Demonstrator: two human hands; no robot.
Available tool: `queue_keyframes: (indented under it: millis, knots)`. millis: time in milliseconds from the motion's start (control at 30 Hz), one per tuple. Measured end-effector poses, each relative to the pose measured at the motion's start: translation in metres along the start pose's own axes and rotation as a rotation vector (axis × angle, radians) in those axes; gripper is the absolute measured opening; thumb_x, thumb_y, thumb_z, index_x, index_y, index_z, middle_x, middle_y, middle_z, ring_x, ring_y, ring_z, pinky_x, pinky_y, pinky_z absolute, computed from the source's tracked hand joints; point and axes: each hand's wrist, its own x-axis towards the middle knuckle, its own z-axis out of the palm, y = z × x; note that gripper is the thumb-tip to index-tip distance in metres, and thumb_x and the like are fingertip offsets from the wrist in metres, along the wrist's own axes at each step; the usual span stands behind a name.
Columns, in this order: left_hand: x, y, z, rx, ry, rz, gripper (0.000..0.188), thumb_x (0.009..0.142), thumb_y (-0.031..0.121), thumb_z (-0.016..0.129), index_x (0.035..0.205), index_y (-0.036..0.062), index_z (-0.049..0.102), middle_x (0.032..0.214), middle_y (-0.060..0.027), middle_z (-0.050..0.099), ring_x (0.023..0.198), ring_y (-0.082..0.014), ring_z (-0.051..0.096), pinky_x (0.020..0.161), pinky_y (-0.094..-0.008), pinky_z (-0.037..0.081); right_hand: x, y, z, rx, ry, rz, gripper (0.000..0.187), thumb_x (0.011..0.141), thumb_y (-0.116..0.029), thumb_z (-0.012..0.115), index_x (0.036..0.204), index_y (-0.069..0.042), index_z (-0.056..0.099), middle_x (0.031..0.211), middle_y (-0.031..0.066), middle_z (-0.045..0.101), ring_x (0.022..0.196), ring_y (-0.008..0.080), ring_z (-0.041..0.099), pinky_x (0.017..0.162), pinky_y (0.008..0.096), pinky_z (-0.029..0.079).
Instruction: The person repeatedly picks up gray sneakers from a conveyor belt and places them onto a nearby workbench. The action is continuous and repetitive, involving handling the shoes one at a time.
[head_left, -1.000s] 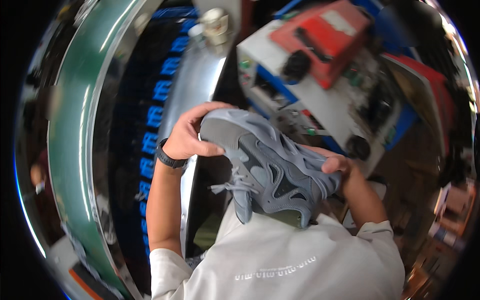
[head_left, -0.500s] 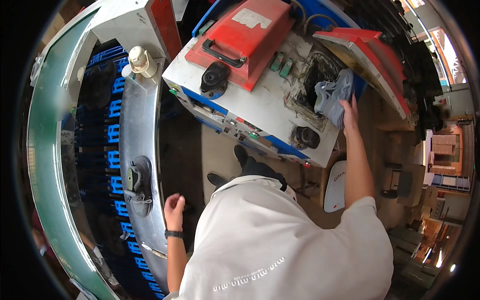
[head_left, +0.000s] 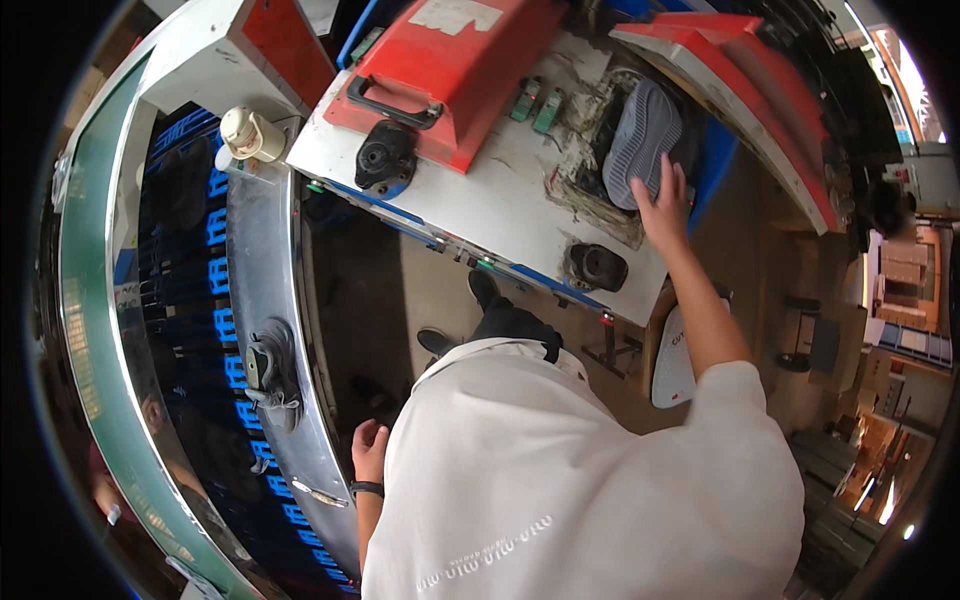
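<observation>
A grey sneaker (head_left: 643, 135) lies with its ribbed sole up in the dirty, dark opening of the white press machine (head_left: 500, 205). At its near end is my right hand (head_left: 663, 205), fingers apart and the tips on or just over the sole's edge; contact is hard to tell. The hinged red lid (head_left: 730, 90) of that opening stands raised beside it. Low at my side hangs my left hand (head_left: 370, 450), fingers loosely curled and nothing visible in them. Nearest to it, a dark grey sneaker (head_left: 271, 375) rests on the metal ledge (head_left: 262, 235).
A second red cover (head_left: 450, 70) with a black handle is down on the machine. Two black knob-like fittings, one a round black fitting (head_left: 597, 267), stick up at its front edge. A cream jug (head_left: 250, 135) stands on the ledge, beside a conveyor with blue links (head_left: 222, 305).
The grey sneaker, gripped by my right hand before, now lies sole up in the opening, and my fingers have spread off it. My view has shifted slightly.
</observation>
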Motion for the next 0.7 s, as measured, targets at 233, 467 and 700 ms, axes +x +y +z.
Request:
queue_keyframes:
  millis: [233,467,700]
  knots:
    - [0.023,-0.046,-0.02,0.119,-0.033,-0.018,0.038,0.098,0.019,0.076,0.127,-0.0024,0.064,0.114,-0.0113,0.073,0.106,-0.0183,0.068,0.096,-0.0318,0.054,-0.249,0.008,-0.044,0.132,-1.114,0.389,0.027,0.093,-0.032,0.059,0.096,-0.009,0.072,0.094,0.0188,0.072,0.093,0.0372,0.07,0.082,0.0478,0.055]
    - [0.036,-0.013,-0.024,0.22,-0.064,0.07,0.043,0.098,0.019,0.075,0.132,-0.0029,0.061,0.122,-0.0134,0.07,0.11,-0.0195,0.066,0.097,-0.033,0.053,-0.288,0.054,0.036,0.009,-0.701,0.617,0.036,0.107,-0.031,0.049,0.122,-0.009,0.073,0.121,0.0207,0.072,0.114,0.0389,0.068,0.095,0.0488,0.053]
    - [0.053,-0.041,-0.041,0.105,-0.008,0.068,0.039,0.1,0.019,0.073,0.129,-0.0038,0.061,0.11,-0.0099,0.072,0.094,-0.0158,0.068,0.084,-0.0299,0.056,-0.309,-0.005,0.037,0.249,-0.753,0.513,0.037,0.104,-0.032,0.053,0.126,-0.01,0.073,0.124,0.0159,0.073,0.117,0.0354,0.068,0.1,0.0432,0.052]
